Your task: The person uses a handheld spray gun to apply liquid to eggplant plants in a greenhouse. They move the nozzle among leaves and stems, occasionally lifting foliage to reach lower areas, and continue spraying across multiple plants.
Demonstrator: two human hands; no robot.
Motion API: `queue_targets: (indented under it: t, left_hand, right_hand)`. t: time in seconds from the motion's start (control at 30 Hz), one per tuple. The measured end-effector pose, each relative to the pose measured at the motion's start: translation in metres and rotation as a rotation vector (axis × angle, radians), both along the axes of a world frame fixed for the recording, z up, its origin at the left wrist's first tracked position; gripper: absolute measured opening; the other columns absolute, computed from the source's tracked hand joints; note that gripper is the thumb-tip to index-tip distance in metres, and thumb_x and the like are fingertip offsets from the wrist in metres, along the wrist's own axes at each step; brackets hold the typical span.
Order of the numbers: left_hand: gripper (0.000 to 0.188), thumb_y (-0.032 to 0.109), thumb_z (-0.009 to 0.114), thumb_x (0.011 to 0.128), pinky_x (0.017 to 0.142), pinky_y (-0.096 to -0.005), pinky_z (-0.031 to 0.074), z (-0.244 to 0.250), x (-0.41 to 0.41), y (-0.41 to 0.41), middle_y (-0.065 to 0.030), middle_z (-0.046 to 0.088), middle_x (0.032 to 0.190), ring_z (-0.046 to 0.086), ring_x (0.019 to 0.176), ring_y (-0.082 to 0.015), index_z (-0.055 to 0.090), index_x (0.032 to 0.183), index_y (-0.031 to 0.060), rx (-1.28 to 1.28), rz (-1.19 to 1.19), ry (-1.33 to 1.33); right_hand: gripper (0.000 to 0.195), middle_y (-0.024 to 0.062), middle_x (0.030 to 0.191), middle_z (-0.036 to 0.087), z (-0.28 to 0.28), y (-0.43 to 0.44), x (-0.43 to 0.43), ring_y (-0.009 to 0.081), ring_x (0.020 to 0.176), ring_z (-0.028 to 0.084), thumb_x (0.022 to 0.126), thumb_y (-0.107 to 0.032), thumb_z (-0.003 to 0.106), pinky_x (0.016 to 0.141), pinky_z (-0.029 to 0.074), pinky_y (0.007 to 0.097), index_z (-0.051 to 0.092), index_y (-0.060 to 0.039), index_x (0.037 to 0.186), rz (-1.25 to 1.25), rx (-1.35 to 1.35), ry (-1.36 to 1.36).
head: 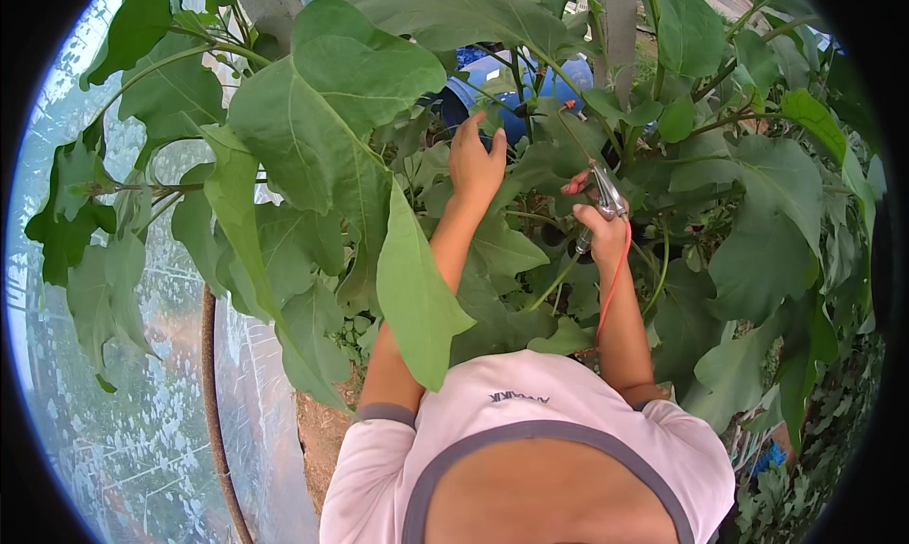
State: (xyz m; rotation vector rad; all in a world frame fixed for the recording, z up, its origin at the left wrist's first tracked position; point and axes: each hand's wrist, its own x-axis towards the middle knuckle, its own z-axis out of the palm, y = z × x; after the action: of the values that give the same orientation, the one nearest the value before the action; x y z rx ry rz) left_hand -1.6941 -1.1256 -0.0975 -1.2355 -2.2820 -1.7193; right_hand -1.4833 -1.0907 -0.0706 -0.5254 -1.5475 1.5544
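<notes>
My left hand point(479, 162) reaches forward among the leaves, fingers and thumb apart, with nothing seen in it. Its fingertips are close to the plant stems in front of a blue plastic barrel point(561, 75). Gripped in my right hand point(605, 233) is a silver metal spray gun or similar hand tool point(608, 192). From its front a thin bent rod point(577, 138) runs forward to an orange tip point(569, 105). An orange-red hose or cord point(616, 281) hangs from the tool along my right forearm. Broad-leaved plants, apparently eggplants point(770, 260), surround both hands.
A large leaf point(415, 295) hangs across my left forearm. Clear plastic sheeting point(177, 373) forms a wall on the left, with a curved brown pole point(213, 402) against it. Concrete posts point(616, 33) rise behind the plants. Blue material point(769, 459) lies low on the right.
</notes>
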Motion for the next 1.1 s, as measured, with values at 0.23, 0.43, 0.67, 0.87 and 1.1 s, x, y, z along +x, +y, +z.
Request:
queue_targets:
  t: [0.23, 0.43, 0.67, 0.87, 1.1]
  left_hand:
    - [0.057, 0.048, 0.07, 0.082, 0.084, -0.0497, 0.047, -0.08, -0.041, 0.161, -0.0201, 0.065, 0.105, 0.061, 0.098, -0.0412, 0.06, 0.115, 0.0025, -0.043, -0.081, 0.029]
    - [0.042, 0.046, 0.066, 0.088, 0.063, -0.0532, 0.049, -0.121, -0.08, 0.19, -0.0148, 0.065, 0.081, 0.062, 0.078, -0.0393, 0.061, 0.099, 0.0051, -0.312, -0.115, 0.398]
    - [0.062, 0.05, 0.057, 0.094, 0.095, -0.0382, 0.045, -0.067, -0.056, 0.117, -0.0133, 0.062, 0.122, 0.06, 0.109, -0.0237, 0.052, 0.131, 0.0002, -0.199, -0.306, -1.095]
    - [0.039, 0.02, 0.059, 0.094, 0.098, -0.04, 0.046, 0.068, -0.006, -0.036, -0.0181, 0.06, 0.127, 0.057, 0.116, -0.0374, 0.057, 0.129, 0.0016, -0.3, -0.485, 0.149]
    - [0.034, 0.015, 0.07, 0.085, 0.098, -0.0426, 0.042, 0.176, -0.02, -0.234, -0.0168, 0.063, 0.118, 0.057, 0.111, -0.0345, 0.063, 0.114, -0.0023, 0.613, 0.219, 0.542]
  right_hand:
    - [0.038, 0.0056, 0.096, 0.059, 0.002, -0.002, 0.003, 0.0142, 0.092, 0.057, 0.071, -0.004, 0.062, 0.084, 0.045, 0.0276, 0.058, 0.0025, 0.108, -0.055, -0.012, -0.003]
    - [0.04, 0.0032, 0.098, 0.062, -0.015, 0.009, 0.009, 0.0109, 0.091, 0.057, 0.07, -0.002, 0.066, 0.082, 0.046, 0.0251, 0.059, -0.0006, 0.11, 0.04, 0.037, -0.057]
    - [0.041, 0.0059, 0.096, 0.061, -0.02, 0.015, 0.012, 0.0157, 0.093, 0.058, 0.068, -0.005, 0.062, 0.09, 0.045, 0.0308, 0.059, 0.0022, 0.108, 0.18, -0.029, -0.026]
    - [0.048, 0.0148, 0.094, 0.058, -0.012, -0.004, 0.017, 0.0269, 0.091, 0.057, 0.061, -0.018, 0.067, 0.091, 0.046, 0.0439, 0.056, 0.0047, 0.102, 0.37, -0.057, 0.154]
    - [0.046, 0.0164, 0.092, 0.061, 0.022, -0.049, -0.012, 0.0286, 0.088, 0.06, 0.061, -0.017, 0.066, 0.086, 0.05, 0.0426, 0.057, 0.0063, 0.099, 0.718, 0.169, 0.028]
